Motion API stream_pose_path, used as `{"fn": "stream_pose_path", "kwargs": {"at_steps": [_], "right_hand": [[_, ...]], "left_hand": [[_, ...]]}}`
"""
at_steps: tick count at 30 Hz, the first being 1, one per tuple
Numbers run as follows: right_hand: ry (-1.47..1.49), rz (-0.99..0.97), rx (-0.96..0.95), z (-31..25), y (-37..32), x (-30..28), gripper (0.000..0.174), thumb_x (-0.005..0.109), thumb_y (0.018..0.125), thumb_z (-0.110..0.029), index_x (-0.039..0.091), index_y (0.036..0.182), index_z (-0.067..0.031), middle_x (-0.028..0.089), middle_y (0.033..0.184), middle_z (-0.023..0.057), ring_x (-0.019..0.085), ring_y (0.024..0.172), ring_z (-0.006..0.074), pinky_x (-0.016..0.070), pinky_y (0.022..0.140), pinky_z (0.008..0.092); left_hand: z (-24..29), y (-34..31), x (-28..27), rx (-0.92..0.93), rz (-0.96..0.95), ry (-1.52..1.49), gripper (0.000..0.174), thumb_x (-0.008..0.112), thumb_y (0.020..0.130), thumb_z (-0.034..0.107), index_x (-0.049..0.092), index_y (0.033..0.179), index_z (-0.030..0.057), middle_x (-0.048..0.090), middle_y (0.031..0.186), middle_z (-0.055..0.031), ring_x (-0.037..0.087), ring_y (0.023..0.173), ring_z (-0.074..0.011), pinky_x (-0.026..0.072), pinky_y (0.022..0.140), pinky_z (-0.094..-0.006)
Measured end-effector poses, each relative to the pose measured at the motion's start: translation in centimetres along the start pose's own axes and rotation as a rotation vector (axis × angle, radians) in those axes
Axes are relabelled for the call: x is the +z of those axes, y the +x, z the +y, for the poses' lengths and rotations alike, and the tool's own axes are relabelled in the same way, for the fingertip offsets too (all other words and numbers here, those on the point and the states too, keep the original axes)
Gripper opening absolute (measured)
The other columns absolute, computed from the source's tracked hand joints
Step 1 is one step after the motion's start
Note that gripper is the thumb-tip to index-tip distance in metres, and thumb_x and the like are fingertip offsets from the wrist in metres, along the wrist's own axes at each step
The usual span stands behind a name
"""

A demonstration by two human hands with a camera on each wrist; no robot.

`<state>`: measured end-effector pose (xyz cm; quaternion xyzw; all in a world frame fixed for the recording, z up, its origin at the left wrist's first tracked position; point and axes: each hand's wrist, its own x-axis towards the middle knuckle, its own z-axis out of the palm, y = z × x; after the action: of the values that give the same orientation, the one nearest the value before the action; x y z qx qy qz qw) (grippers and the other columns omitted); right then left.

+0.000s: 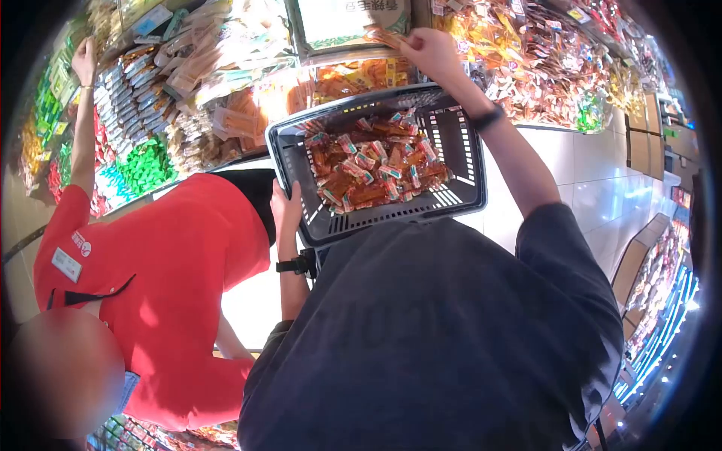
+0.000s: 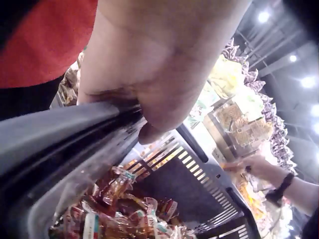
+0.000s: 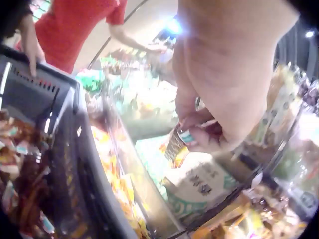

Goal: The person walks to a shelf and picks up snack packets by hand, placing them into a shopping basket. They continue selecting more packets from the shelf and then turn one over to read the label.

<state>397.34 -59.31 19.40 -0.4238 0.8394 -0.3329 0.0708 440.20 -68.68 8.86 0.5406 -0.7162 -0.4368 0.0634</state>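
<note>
Gripping the rim of the basket (image 1: 357,110) with my left hand (image 1: 284,212), I pinch a snack packet (image 1: 382,35) by one end in my right hand (image 1: 435,56), over a printed sign (image 1: 327,24). Uneven support could tip the basket; a slack pinch could drop the packet.

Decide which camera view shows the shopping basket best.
The head view: it shows nearly the whole shopping basket from above, packets inside. The left wrist view gives a cropped close-up; the right wrist view shows only part, cut off at the left edge.
</note>
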Motion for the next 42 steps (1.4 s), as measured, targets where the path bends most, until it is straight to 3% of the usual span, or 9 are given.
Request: {"fn": "stream_pose_path", "kwargs": {"at_steps": [3,6,10,13,16,22,38,40,42], "right_hand": [[0.203,0.056,-0.092,-4.5,-9.0,-3.9,0.011,0.075,0.083,-0.009,0.066,0.083,-0.0028,0.069,0.081,0.0071,0.064,0.069,0.0163,0.0516,0.061,0.0309],[0.157,-0.139,-0.191,-3.7,-15.7,-1.6,0.012,0.075,0.083,-0.008,0.064,0.085,-0.0023,0.068,0.098,0.0092,0.064,0.097,0.0269,0.0515,0.084,0.0359],[-0.06,-0.17,-0.173,-0.9,-21.4,0.5,0.042,0.079,0.082,-0.029,0.063,0.113,-0.0045,0.058,0.129,0.0176,0.052,0.124,0.0367,0.0408,0.104,0.047],[-0.26,0.09,0.212,0.8,-23.7,-2.6,0.076,0.08,0.078,-0.028,0.044,0.14,-0.0021,0.052,0.136,0.022,0.044,0.132,0.0397,0.0367,0.107,0.0503],[0.086,-0.013,0.695,9.5,-25.8,-2.0,0.06,0.076,0.086,-0.033,0.052,0.125,0.0042,0.069,0.09,0.0162,0.068,0.079,0.0269,0.053,0.07,0.0349],[0.315,-0.056,0.759,11.0,-28.2,-0.9,0.024,0.069,0.091,-0.02,0.063,0.097,0.0019,0.063,0.072,0.005,0.061,0.064,0.0133,0.0511,0.061,0.0325],[0.4,-0.006,0.796,11.3,-28.0,0.0,0.027,0.069,0.092,-0.023,0.063,0.101,0.0014,0.064,0.073,0.0058,0.06,0.063,0.0146,0.0494,0.061,0.0324],[0.184,-0.053,0.73,8.9,-26.8,-1.5,0.035,0.07,0.091,-0.023,0.059,0.111,0.0031,0.066,0.083,0.0126,0.064,0.073,0.023,0.0513,0.068,0.0368],[-0.612,0.363,0.171,4.4,-24.9,-2.0,0.048,0.074,0.086,-0.022,0.051,0.12,0.0036,0.062,0.104,0.0214,0.061,0.094,0.0381,0.0493,0.082,0.0443]], "left_hand": [[-1.4,0.3,0.9,0.018,0.024,-0.045,0.054,0.063,0.095,0.034,0.052,0.128,-0.0058,0.067,0.11,-0.0276,0.067,0.102,-0.0401,0.05,0.088,-0.0435],[1.0,-0.1,0.2,0.043,0.057,-0.072,0.042,0.061,0.097,0.034,0.061,0.113,-0.0048,0.071,0.091,-0.0228,0.07,0.083,-0.037,0.0517,0.076,-0.0434],[0.4,0.7,0.4,0.163,0.123,0.048,0.043,0.059,0.097,0.038,0.064,0.108,-0.0027,0.071,0.088,-0.0205,0.069,0.084,-0.037,0.0505,0.079,-0.0446],[0.0,0.5,0.1,0.079,0.065,0.057,0.044,0.058,0.097,0.04,0.065,0.109,-0.0018,0.071,0.092,-0.0207,0.068,0.09,-0.0381,0.0498,0.082,-0.0452],[-0.5,1.5,0.5,0.13,0.092,0.065,0.044,0.058,0.097,0.04,0.066,0.108,-0.0015,0.072,0.093,-0.0201,0.068,0.091,-0.0379,0.0499,0.082,-0.0452],[1.5,0.7,-0.4,0.111,0.033,0.031,0.039,0.059,0.097,0.035,0.067,0.105,-0.0023,0.071,0.091,-0.0206,0.069,0.086,-0.0354,0.0501,0.079,-0.042],[-0.4,1.3,-0.1,0.162,0.084,0.071,0.045,0.057,0.099,0.04,0.064,0.109,-0.0028,0.068,0.083,-0.0206,0.065,0.081,-0.0394,0.0473,0.076,-0.0478],[0.6,0.8,-0.5,0.114,0.039,0.074,0.045,0.057,0.099,0.041,0.064,0.107,-0.0031,0.068,0.083,-0.0209,0.065,0.082,-0.039,0.047,0.077,-0.0477],[0.8,1.0,-0.5,0.124,0.06,0.078,0.045,0.057,0.098,0.04,0.064,0.106,-0.0037,0.068,0.084,-0.0211,0.065,0.081,-0.0376,0.0472,0.077,-0.0467]]}}
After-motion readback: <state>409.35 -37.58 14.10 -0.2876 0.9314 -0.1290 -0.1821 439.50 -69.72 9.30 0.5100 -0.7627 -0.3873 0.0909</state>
